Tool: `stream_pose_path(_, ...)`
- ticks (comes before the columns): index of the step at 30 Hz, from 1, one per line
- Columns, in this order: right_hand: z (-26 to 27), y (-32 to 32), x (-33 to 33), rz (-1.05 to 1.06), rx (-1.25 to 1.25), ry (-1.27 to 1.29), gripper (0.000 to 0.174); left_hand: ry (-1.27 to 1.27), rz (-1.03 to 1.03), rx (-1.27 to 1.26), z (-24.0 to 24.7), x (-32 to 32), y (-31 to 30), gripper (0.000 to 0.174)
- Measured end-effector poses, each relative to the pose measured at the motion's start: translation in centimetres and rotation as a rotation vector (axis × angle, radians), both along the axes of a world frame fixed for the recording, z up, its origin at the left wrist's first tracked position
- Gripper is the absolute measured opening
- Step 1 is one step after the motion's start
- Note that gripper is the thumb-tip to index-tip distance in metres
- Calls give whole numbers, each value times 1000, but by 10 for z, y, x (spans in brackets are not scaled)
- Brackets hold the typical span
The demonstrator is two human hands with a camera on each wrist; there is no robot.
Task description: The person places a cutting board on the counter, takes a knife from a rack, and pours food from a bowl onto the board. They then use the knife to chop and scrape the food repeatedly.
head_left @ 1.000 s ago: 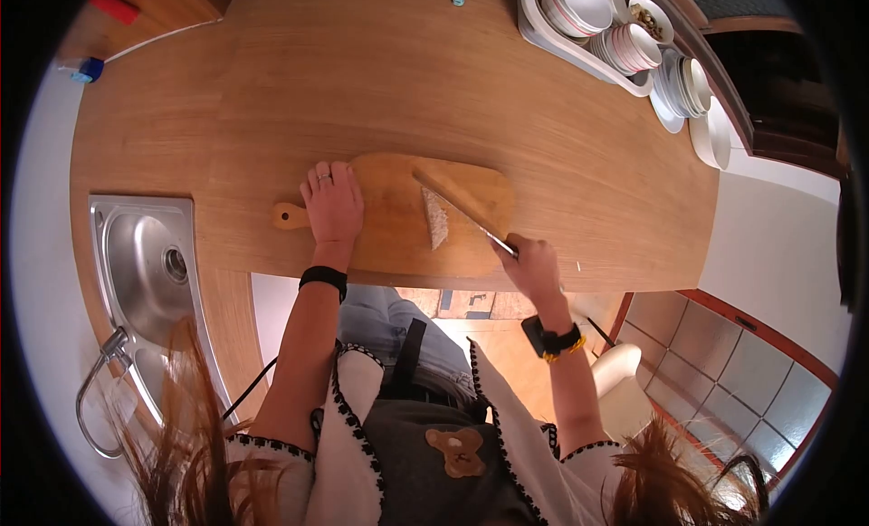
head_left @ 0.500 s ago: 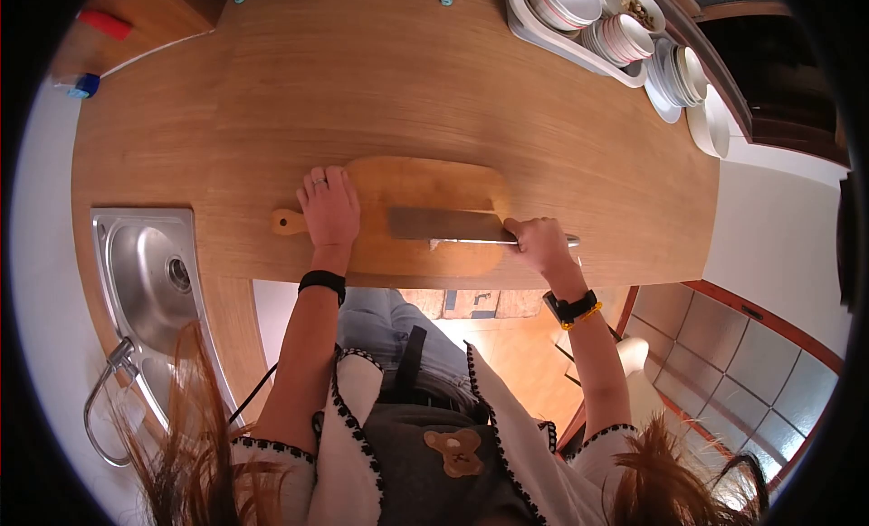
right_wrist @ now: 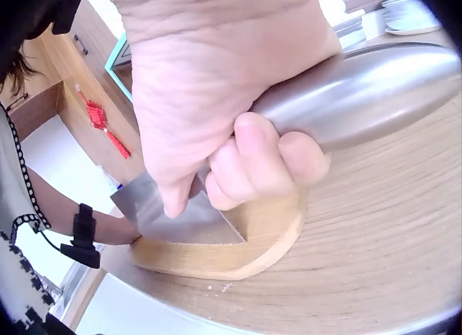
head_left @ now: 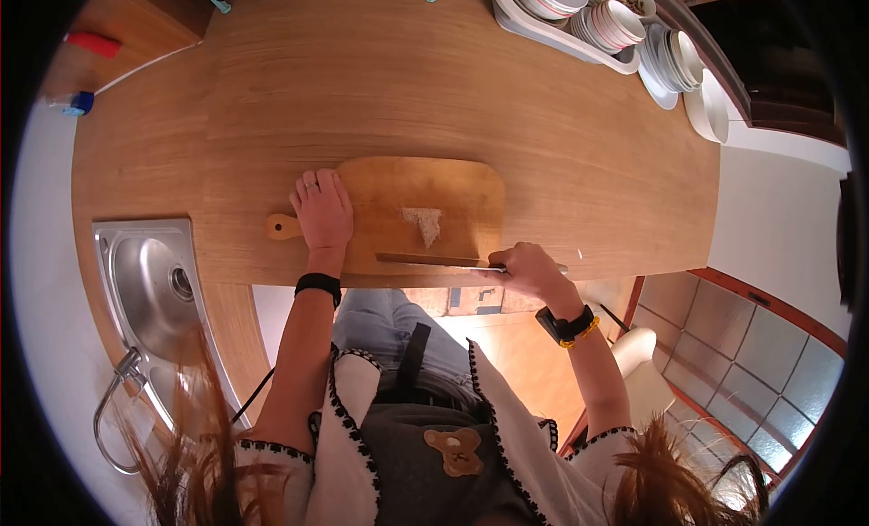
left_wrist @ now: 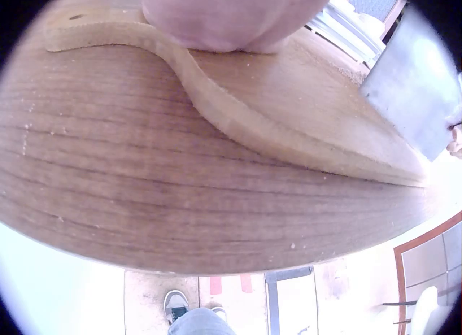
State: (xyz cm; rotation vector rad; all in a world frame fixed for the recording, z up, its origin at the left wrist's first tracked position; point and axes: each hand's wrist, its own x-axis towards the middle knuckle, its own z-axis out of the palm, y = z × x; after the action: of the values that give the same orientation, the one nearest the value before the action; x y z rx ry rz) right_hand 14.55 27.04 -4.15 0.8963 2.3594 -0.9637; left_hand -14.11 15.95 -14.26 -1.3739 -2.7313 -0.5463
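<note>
A wooden cutting board with a holed handle lies near the counter's front edge. My left hand rests on its left end beside the handle, fingers extended towards the far side. In my right hand is a cleaver, its broad blade lying along the board's near side. The right wrist view shows the fingers curled round the cleaver's shiny metal handle. A pale, finely chopped heap, wedge-shaped, sits mid-board just beyond the blade. In the left wrist view the blade's flat side faces me at the right.
A steel sink is set into the counter on the left. At the back right stands a white rack of stacked bowls, with more plates beside it. A small pale scrap lies right of the board.
The cleaver has swept from the far side of the heap across it to the near side, now almost parallel to the counter's edge. The narrow heap has become wider and shorter. The left hand stays put.
</note>
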Motion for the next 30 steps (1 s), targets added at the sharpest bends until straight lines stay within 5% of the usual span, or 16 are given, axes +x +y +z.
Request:
stream_pose_path(14, 13, -11, -23, -183, 76, 43, 50, -4, 7, -23, 1, 0, -1, 13)
stream_pose_path(17, 6, -33, -35, -463, -15, 77, 50, 3, 6, -31, 0, 2, -3, 14)
stream_pose_path(20, -3, -49, -40, -527, -17, 60, 50, 10, 17, -32, 2, 0, -1, 14)
stream_pose_path(30, -2, -57, -45, -591, 55, 85, 51, -21, 14, -34, 6, 0, -1, 14)
